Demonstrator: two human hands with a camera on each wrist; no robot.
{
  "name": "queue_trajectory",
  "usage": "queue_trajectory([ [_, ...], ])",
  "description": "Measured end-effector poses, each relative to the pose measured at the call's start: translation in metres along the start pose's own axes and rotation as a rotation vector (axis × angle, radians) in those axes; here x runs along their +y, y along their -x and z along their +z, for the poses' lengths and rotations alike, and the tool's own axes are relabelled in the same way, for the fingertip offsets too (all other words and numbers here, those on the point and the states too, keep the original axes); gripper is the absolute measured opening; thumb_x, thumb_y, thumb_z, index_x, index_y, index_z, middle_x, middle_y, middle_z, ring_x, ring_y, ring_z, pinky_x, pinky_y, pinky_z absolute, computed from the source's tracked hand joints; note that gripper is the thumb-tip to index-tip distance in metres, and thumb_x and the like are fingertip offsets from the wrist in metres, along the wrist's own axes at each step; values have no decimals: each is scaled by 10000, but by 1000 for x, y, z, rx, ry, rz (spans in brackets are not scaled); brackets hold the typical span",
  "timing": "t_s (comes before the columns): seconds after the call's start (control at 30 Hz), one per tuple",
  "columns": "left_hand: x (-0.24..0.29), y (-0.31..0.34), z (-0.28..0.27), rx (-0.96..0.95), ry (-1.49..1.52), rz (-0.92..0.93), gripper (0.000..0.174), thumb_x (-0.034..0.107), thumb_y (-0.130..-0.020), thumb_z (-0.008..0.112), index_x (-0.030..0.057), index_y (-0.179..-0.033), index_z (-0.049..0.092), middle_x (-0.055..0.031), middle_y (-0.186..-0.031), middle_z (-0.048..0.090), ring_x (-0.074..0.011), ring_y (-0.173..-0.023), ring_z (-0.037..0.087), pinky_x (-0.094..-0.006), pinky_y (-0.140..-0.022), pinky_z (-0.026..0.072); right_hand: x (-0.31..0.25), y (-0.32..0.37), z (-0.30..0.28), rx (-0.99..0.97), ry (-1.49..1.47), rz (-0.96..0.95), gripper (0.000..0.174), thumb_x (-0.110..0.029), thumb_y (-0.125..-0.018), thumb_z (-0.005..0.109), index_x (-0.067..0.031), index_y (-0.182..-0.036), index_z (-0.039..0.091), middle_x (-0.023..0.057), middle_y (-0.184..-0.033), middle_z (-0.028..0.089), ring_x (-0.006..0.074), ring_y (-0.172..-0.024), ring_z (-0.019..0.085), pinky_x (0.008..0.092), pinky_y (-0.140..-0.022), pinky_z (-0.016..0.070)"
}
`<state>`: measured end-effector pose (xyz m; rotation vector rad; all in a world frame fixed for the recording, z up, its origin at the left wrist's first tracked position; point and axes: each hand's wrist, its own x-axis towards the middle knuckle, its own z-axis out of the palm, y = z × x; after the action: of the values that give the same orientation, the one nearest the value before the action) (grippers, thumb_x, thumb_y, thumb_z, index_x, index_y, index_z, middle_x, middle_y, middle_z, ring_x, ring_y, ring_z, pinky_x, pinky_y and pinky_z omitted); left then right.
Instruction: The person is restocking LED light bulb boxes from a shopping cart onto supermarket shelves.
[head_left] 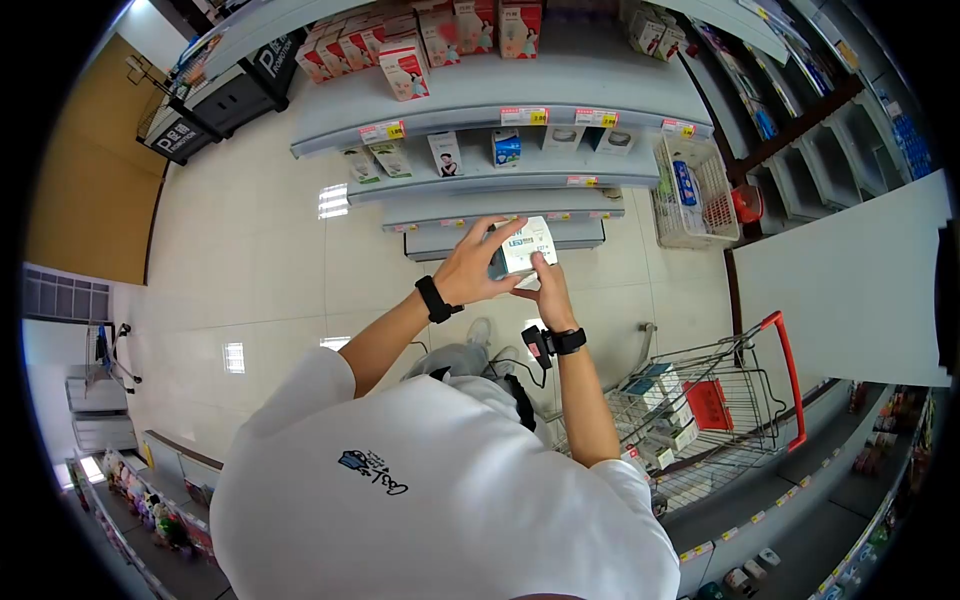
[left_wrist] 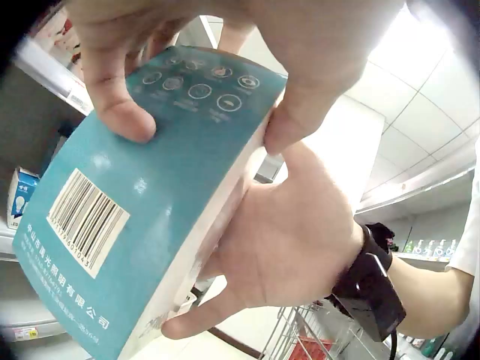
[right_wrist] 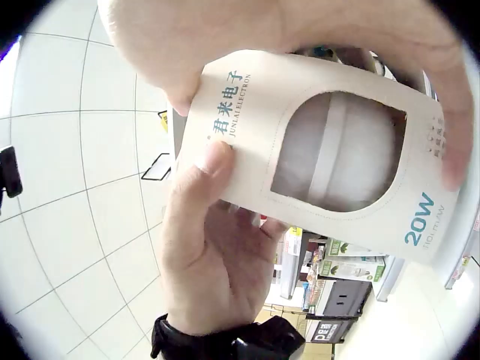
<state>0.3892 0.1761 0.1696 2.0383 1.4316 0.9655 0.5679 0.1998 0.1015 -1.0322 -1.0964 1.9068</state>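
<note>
An LED bulb box [head_left: 530,240] is held up in front of the shelves between both hands. My left hand [head_left: 468,268] grips its left side, with fingers over the top edge. My right hand [head_left: 550,297] holds the near right corner, thumb on the printed face. In the left wrist view, the teal side of the bulb box [left_wrist: 161,169] carries a barcode and round icons. In the right wrist view, a cut-out window on a white side of the bulb box [right_wrist: 247,139] shows a white bulb beside "20W".
Tiered grey shelves [head_left: 470,105] ahead carry red-and-white boxes [head_left: 405,70] and several small boxes. A white basket [head_left: 690,215] stands at their right end. To my right is a wire shopping cart [head_left: 740,430] with a red handle and several boxes inside.
</note>
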Motion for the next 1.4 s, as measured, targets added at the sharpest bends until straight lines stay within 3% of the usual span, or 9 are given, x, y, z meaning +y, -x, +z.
queue_trajectory([
  [0.23, -9, 12, -15, -3, -53, -34, 692, 274, -694, 797, 138, -1315, 525, -167, -1271, 436, -285, -993, 582, -317, -728, 531, -5, 1, 34, 33, 77, 20, 583, -482, -922, 477, -47, -1308, 446, 95, -1151, 575, 213, -1001, 600, 386, -763, 562],
  [0.47, -76, 36, -16, -40, -48, -5, 551, 227, -697, 808, 165, -1208, 614, -168, -1250, 449, -293, -1030, 573, -331, -749, 561, 19, -16, 52, 42, 145, 44, 691, -478, -917, 533, -104, -1440, 281, 165, -1264, 502, 234, -1051, 573, 335, -737, 534],
  [0.57, -121, 44, -14, -170, 140, -262, 511, 253, -699, 797, 153, -1171, 631, -174, -1210, 455, -317, -1054, 542, -356, -762, 543, 67, -23, 41, 211, 210, 69, 690, -484, -905, 566, -147, -1447, 304, 234, -1368, 399, 316, -1183, 491, 365, -766, 528],
  [0.6, -150, 50, -9, -170, 97, -228, 540, 235, -689, 804, 150, -1185, 609, -162, -1203, 456, -281, -1020, 557, -323, -682, 565, 89, -23, 37, 275, 173, 103, 686, -479, -900, 576, -153, -1443, 312, 229, -1362, 404, 310, -1170, 497, 371, -767, 527],
  [0.87, -354, 86, 20, -235, -247, -124, 587, 171, -666, 822, 82, -1174, 542, -169, -1148, 475, -279, -962, 575, -332, -734, 568, 289, 3, 9, 693, -16, 341, 683, -417, -885, 631, -118, -1423, 335, 193, -1314, 446, 246, -1087, 528, 358, -773, 515],
  [0.97, -412, 88, 21, -203, -309, -277, 626, 161, -669, 820, 51, -1201, 510, -173, -1156, 473, -306, -996, 557, -369, -767, 545, 354, 11, 21, 768, -87, 388, 590, -349, -917, 606, -117, -1404, 365, 142, -1219, 519, 218, -1070, 530, 357, -787, 526],
  [1.1, -478, 79, 8, -65, -540, -116, 629, 156, -722, 784, 43, -1257, 474, -164, -1152, 504, -292, -1042, 523, -332, -717, 550, 422, 14, 30, 728, -160, 419, 630, -340, -879, 660, -110, -1396, 384, 172, -1255, 474, 212, -1053, 533, 332, -770, 511],
  [1.3, -559, 61, -4, -42, -623, -121, 639, 222, -774, 737, 43, -1319, 456, -220, -1222, 516, -333, -1121, 518, -369, -857, 537, 474, 5, 19, 763, -141, 361, 571, -301, -901, 633, -105, -1384, 402, 148, -1249, 490, 196, -1046, 532, 324, -799, 491],
  [1.4, -594, 46, -15, -115, -908, 200, 586, 210, -799, 701, 36, -1312, 477, -195, -1281, 531, -371, -1159, 513, -409, -937, 481, 485, 0, 16, 783, -161, 349, 547, -283, -907, 625, -103, -1376, 410, 146, -1241, 496, 196, -1044, 532, 317, -804, 486],
])
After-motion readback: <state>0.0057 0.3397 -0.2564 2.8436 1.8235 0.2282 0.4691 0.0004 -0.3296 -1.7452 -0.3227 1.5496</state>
